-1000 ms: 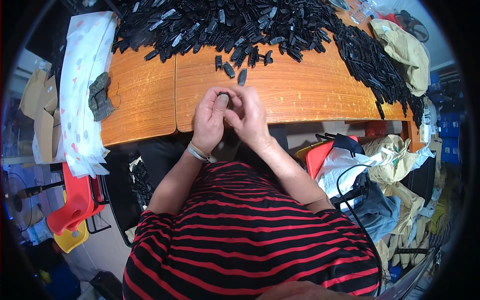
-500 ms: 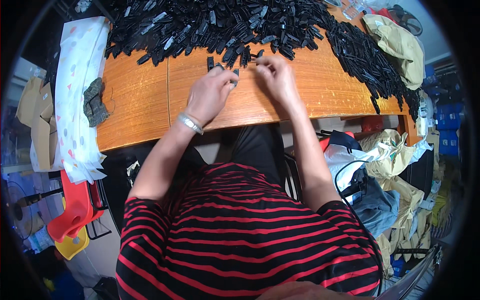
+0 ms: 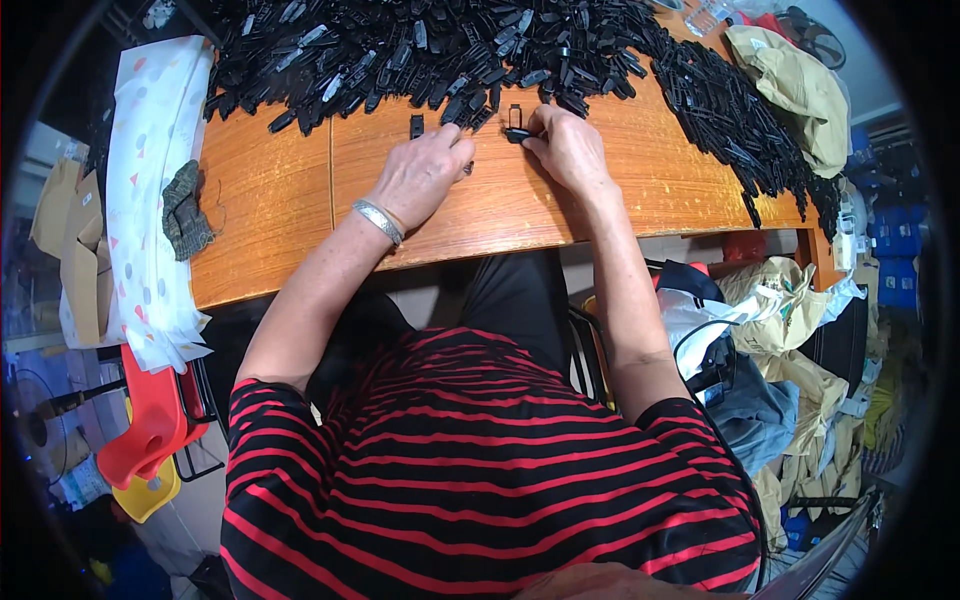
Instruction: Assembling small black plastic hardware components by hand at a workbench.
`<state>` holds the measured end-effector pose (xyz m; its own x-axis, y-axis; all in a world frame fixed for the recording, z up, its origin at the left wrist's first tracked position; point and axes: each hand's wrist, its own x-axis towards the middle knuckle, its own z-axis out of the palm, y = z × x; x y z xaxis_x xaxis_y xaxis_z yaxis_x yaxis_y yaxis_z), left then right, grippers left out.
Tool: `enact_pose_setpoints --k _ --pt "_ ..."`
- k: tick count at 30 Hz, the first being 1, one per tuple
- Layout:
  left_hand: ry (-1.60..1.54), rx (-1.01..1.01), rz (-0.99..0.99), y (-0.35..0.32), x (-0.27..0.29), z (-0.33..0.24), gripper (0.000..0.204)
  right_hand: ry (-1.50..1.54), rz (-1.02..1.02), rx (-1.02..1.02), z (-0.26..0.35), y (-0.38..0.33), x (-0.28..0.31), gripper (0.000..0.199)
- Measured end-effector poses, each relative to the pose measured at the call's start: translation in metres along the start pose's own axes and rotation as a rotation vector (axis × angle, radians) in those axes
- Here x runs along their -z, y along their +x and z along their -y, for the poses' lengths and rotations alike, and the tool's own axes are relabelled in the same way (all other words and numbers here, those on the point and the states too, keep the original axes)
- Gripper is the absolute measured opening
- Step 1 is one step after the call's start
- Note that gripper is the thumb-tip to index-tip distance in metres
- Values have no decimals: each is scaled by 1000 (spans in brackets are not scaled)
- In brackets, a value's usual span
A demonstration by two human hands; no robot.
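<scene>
My right hand [image 3: 568, 150] is closed, with thumb and fingers pinching a small black plastic piece [image 3: 517, 134] that has a thin rectangular frame standing out from it. My left hand [image 3: 425, 170] lies palm down over the table with its fingers curled. A bit of a small dark plastic part shows under its thumb side, the rest hidden by the hand. Just beyond the left fingers, a single black plastic part [image 3: 417, 126] lies on the wood. A large heap of similar black plastic parts [image 3: 400, 60] spreads along the far side of the table.
A second heap of thin black strips [image 3: 720, 120] covers the right of the wooden table [image 3: 270, 210]. Patterned white sheeting [image 3: 150, 180] and a dark knitted cloth [image 3: 184, 212] lie on the left. A beige bag [image 3: 790, 100] rests at the far right; a red chair [image 3: 150, 420] stands lower left.
The piece in my right hand has come nearer, out from the heap's edge, and its frame now shows. My left hand has moved slightly away from me, its fingers now turned down.
</scene>
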<state>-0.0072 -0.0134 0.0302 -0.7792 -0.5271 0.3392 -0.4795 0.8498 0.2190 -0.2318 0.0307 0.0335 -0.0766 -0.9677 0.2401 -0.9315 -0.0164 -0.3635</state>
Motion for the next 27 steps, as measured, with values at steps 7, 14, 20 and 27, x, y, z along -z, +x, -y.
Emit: enact_pose_setpoints --k 7,14,20,27 --pt "-248 162 -3 -7 -5 -4 16 320 -7 -156 4 -7 3 17" --pt "-1120 496 -247 -18 -24 -10 30 545 -102 -128 24 -16 9 21" --pt "-1629 654 -324 -26 -11 -26 29 798 -77 -146 66 -48 -1 23" --pt "-1879 563 -427 -29 -11 -37 35 949 -143 -99 85 -53 -10 22"
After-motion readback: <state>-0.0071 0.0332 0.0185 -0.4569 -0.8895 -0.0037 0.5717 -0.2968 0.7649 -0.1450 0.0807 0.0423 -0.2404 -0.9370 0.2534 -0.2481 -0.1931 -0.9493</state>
